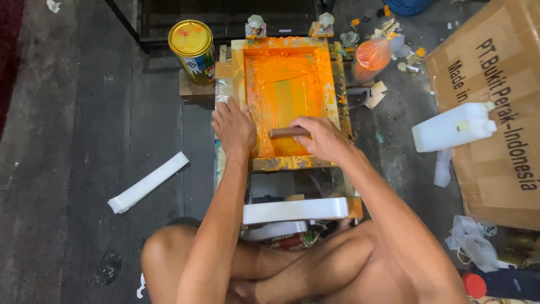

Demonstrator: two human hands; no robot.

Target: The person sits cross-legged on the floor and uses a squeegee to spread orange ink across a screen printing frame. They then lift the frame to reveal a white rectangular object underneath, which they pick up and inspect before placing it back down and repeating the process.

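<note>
- White plastic strip lies on the dark floor, far left.
- Yellow-lidded paint can stands left of the frame's far corner.
- Left hand presses flat, fingers together, on the screen frame's left rail.
- Right hand curls its fingers around the brown squeegee handle at the frame's near, orange-inked end.
- White jug lies right, against a cardboard box.

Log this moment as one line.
left hand: flat on frame's left edge | right hand: gripping squeegee handle over orange ink | paint can: upright, left of frame
</note>
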